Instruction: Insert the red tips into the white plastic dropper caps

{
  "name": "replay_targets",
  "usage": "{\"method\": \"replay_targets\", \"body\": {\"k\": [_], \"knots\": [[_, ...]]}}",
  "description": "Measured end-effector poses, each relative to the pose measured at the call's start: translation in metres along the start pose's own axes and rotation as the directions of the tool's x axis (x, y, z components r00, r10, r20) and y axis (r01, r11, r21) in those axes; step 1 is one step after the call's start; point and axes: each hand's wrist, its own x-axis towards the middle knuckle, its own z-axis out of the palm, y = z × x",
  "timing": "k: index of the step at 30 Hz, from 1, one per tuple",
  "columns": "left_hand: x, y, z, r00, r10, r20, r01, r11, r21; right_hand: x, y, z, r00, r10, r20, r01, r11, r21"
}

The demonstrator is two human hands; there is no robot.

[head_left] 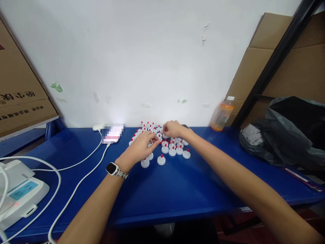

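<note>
- White plastic caps with red tips (161, 160) sit bunched mid-table against the wall; your left hand (139, 149) rests over the cluster's near-left edge, fingers curled and pinched at one cap, likely for a precise grip
- Your right hand (173, 128) reaches to the cluster's far side, fingertips drawn together on another cap
- Caps stand tip-up, flat base down, so they stay stable; I count about thirty, some hidden
- One silver-banded wristwatch (113, 168), one blue table (177, 189), one orange drink bottle (222, 115), two white cables (76, 183), one black plastic bag (286, 132)
</note>
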Motion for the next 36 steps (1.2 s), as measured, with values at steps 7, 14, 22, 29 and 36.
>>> {"method": "replay_targets", "body": {"k": [7,14,22,29,36], "knots": [[0.0,0.001,0.001,1.0,-0.024,0.009,0.024,1.0,-0.011,-0.002,-0.002,0.004,0.999,0.01,-0.049,-0.005,0.995,0.096],[0.001,0.003,0.003,1.0,0.015,0.005,-0.016,1.0,0.021,-0.018,0.023,0.008,0.979,0.115,-0.171,-0.076,0.973,0.217],[0.001,0.004,0.005,1.0,-0.006,-0.013,0.007,0.998,0.066,-0.027,0.027,0.013,0.962,0.117,-0.246,-0.06,0.972,0.227],[0.001,0.007,0.01,0.985,-0.034,-0.168,0.056,0.99,0.129,-0.059,-0.019,-0.001,0.921,0.074,-0.383,0.194,0.766,0.613],[0.0,-0.011,0.018,0.994,-0.034,-0.106,0.047,0.99,0.13,-0.065,-0.034,0.004,0.924,0.034,-0.382,0.182,0.838,0.515]]}}
